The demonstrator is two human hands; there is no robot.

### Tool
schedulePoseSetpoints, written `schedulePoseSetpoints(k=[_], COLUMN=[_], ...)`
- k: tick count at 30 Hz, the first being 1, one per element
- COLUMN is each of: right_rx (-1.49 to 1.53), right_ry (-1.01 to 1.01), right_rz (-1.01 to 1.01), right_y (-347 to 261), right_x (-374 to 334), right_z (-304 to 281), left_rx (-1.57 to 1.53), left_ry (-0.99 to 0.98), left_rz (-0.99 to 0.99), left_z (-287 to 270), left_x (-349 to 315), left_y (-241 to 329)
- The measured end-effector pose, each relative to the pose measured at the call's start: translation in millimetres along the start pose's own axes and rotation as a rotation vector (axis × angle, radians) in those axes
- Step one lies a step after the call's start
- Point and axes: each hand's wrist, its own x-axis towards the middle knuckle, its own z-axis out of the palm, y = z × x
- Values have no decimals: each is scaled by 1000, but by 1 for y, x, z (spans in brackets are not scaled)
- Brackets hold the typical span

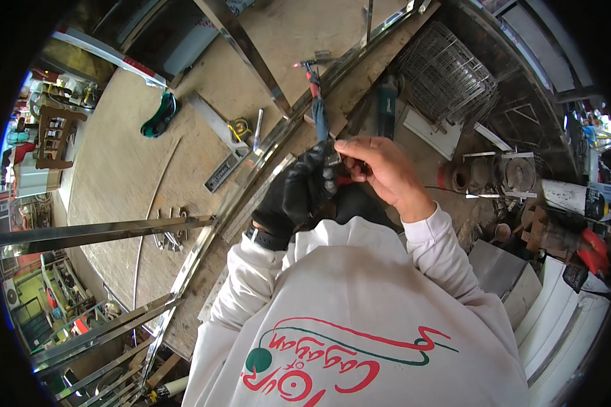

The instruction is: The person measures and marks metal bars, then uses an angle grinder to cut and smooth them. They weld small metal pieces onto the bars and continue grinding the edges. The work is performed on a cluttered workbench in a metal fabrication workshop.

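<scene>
My left hand (304, 186), in a black glove, is closed in front of my chest with its fingers curled. My bare right hand (380, 166) meets it there, thumb and fingers pinched together at the gloved fingertips. A small metallic bit shows between the two hands, too small to name. Just beyond them lies a welding torch (314, 87) with a red part and a dark blue sleeved cable (320, 121), which runs toward my left hand. Whether the glove touches that cable I cannot tell. A shiny metal tube frame (268, 146) crosses the worktable beside my left arm.
On the worktable (115, 152) lie a square (217, 122), a yellow tape measure (239, 129), dark goggles (159, 114) and several small metal pieces (172, 234). Frame tubes (102, 233) stick out leftward. At right are a teal power tool (386, 112) and a wire rack (448, 71).
</scene>
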Motion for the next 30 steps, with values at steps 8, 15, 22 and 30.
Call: schedulePoseSetpoints(k=[8, 15, 22, 30], right_rx=[-284, -476, -525, -498], right_ry=[-68, -201, -201, -234], right_rz=[-64, -179, -278, -306], right_y=[-9, -32, -27, -23], right_x=[1, -10, -12, -29], right_z=[3, 16, 17, 31], left_rx=[-193, 56, -553, -365], left_ry=[72, 225, 249, 334], left_rz=[44, 104, -172, -100], left_z=[0, -3, -7, -8], left_x=[-5, -13, -9, -27], left_y=[-20, 24, 19, 43])
